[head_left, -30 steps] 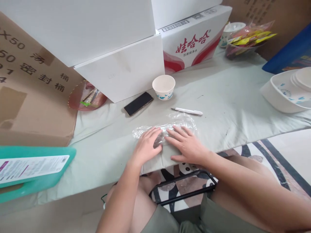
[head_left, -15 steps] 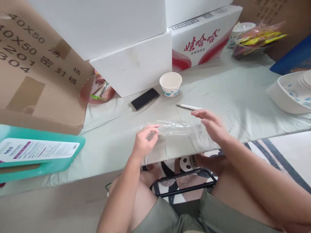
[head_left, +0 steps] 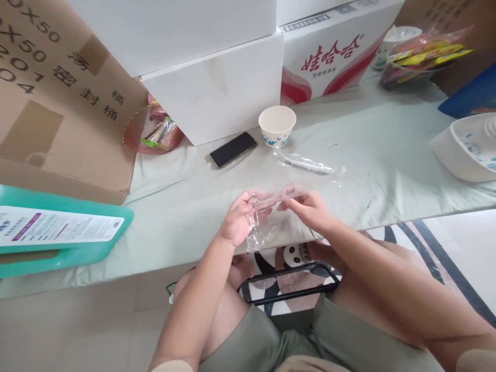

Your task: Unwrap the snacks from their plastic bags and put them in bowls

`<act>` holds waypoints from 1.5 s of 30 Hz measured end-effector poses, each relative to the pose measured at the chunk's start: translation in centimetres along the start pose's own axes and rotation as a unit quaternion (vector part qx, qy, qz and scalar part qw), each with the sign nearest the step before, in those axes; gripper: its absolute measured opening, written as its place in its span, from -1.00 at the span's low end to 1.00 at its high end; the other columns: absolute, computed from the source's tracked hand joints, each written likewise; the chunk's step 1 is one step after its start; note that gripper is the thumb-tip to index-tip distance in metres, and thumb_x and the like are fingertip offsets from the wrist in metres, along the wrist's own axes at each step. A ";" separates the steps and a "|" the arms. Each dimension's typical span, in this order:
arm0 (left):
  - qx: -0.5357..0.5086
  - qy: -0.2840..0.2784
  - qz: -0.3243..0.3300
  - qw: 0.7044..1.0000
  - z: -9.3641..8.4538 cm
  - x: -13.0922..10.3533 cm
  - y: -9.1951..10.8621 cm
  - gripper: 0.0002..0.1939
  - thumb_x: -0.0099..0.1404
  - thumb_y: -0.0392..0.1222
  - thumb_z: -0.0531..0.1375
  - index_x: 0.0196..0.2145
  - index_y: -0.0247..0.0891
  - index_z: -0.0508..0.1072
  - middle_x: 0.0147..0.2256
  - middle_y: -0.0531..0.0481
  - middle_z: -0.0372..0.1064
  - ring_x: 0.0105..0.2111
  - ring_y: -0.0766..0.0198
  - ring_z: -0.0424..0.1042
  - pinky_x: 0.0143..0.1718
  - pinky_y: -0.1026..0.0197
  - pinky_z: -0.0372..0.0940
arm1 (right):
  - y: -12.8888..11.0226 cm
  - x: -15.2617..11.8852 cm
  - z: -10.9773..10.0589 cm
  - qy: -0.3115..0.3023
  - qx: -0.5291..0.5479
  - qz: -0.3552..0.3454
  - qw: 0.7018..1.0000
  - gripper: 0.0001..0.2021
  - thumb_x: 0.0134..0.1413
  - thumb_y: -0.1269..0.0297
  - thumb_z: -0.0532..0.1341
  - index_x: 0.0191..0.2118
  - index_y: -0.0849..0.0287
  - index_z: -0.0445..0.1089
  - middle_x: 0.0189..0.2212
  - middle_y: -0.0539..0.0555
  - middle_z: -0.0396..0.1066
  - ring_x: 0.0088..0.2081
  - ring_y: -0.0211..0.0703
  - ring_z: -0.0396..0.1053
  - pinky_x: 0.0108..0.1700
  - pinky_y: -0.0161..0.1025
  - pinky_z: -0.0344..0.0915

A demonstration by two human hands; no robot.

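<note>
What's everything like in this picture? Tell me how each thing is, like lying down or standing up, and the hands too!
Left hand: fingers curled on the plastic
Right hand: pinching the plastic
See-through plastic: crumpled, held up between both hands
Pen: lying down, partly behind the plastic
Phone: lying flat, screen dark
Paper bowl: upright, open on top
White tub: holding stacked bowls

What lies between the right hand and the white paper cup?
In the head view, between the right hand and the cup lies the white pen, with part of the clear plastic overlapping it; whether they touch isn't clear.
</note>
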State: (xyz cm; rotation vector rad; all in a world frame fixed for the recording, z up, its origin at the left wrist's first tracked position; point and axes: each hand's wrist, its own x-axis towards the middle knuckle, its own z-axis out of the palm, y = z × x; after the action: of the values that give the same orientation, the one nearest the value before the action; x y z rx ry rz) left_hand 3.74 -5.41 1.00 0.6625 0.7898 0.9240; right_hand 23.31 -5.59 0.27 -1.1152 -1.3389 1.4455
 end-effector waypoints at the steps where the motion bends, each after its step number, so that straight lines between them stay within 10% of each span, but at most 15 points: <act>1: 0.044 -0.020 -0.001 0.999 -0.3 0.3 0.2 -0.56 0.03 -0.04 0.44 -0.16 -0.26 0.52 -0.03 -0.17 0.56 0.00 0.02 0.54 0.02 0.05 0.39 | 0.0 0.2 -0.1 0.010 -0.013 0.012 1.000 -0.66 0.11 -0.08 0.29 -0.35 0.13 0.44 -0.40 0.06 0.50 -0.38 -0.16 0.50 -0.27 -0.18 0.45; 6: 0.267 -0.002 0.001 0.964 -1.2 2.2 1.2 -0.62 0.15 0.01 0.39 -0.17 -0.27 0.51 -0.41 -0.07 0.59 -0.40 0.21 0.57 -0.37 0.24 0.36 | 0.3 0.5 -1.2 0.063 -0.055 0.050 0.995 -0.70 0.08 -0.01 0.28 -0.35 0.17 0.46 -0.48 0.03 0.47 -0.63 -0.31 0.33 -0.58 -0.30 0.27; 12: 0.212 -0.007 -0.009 0.977 -1.2 4.1 1.6 -0.61 0.15 0.04 0.34 -0.14 -0.18 0.43 -0.61 0.12 0.44 -0.68 0.27 0.42 -0.65 0.31 0.21 | 0.7 1.3 -2.6 0.125 0.019 -0.006 0.992 -0.80 0.01 0.07 0.35 -0.36 0.09 0.52 -0.17 0.09 0.55 -0.55 -0.34 0.28 -0.60 -0.31 0.20; 22: 0.089 0.000 -0.058 0.994 -0.2 6.4 0.9 -0.68 0.14 0.06 0.24 -0.33 -0.27 0.42 -0.31 -0.06 0.49 -0.38 0.17 0.54 -0.41 0.17 0.41 | 1.0 1.3 -4.4 0.131 0.000 -0.115 0.985 -0.79 0.18 0.09 0.21 -0.38 0.00 0.54 0.04 0.06 0.43 0.11 0.04 0.36 -0.05 -0.04 0.38; 26: 0.157 0.009 0.000 0.987 0.0 6.5 0.3 -0.51 0.05 -0.19 0.41 -0.11 -0.14 0.30 -0.13 0.02 0.45 -0.30 0.21 0.58 -0.43 0.31 0.35 | 1.8 1.0 -4.4 0.150 0.031 -0.035 0.988 -0.53 0.06 -0.01 0.33 0.10 -0.13 0.36 0.27 0.06 0.21 0.15 0.04 0.33 0.05 0.00 0.39; 28: 0.141 -0.007 0.008 0.990 0.1 6.2 0.2 -0.34 0.07 -0.23 0.39 0.07 -0.02 0.20 -0.08 0.02 0.46 -0.32 0.23 0.59 -0.36 0.26 0.40 | 1.8 1.0 -4.2 0.127 0.034 0.031 0.991 -0.33 -0.02 0.04 0.40 0.21 -0.11 0.21 0.13 0.12 0.35 0.01 0.00 0.42 -0.01 -0.01 0.41; 31: 0.107 -0.013 -0.015 0.994 0.4 5.8 0.3 -0.20 0.07 -0.19 0.40 0.18 0.01 0.13 -0.09 -0.01 0.52 -0.34 0.24 0.59 -0.28 0.18 0.43 | 1.3 1.2 -3.7 0.123 0.043 0.082 0.988 -0.62 -0.01 0.11 0.38 -0.08 0.04 0.35 -0.27 0.04 0.46 -0.25 -0.12 0.44 -0.11 -0.09 0.41; 37: 0.155 -0.002 -0.061 0.986 0.1 5.0 0.6 -0.70 0.10 -0.12 0.35 -0.23 -0.28 0.48 -0.44 -0.02 0.52 -0.49 0.28 0.51 -0.46 0.28 0.35 | 0.5 0.9 -2.7 0.072 0.029 0.100 0.992 -0.70 -0.04 0.07 0.39 -0.24 0.10 0.38 -0.42 -0.02 0.45 -0.40 -0.21 0.40 -0.31 -0.21 0.38; 45: 0.138 -0.029 -0.062 0.988 -2.2 3.0 2.0 -0.71 0.10 -0.10 0.30 -0.19 -0.18 0.50 -0.61 0.14 0.40 -0.67 0.34 0.39 -0.59 0.31 0.28 | 0.4 0.5 -1.5 0.028 0.142 0.116 0.983 -0.69 -0.09 0.01 0.36 -0.24 0.01 0.38 -0.62 -0.13 0.30 -0.62 -0.24 0.26 -0.51 -0.22 0.27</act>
State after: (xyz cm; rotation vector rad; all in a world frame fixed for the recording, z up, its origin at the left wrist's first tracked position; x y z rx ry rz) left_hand 2.22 -1.53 0.45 0.8667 0.9048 0.6842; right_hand 24.69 -4.79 -0.24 -1.1380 -0.9502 1.7003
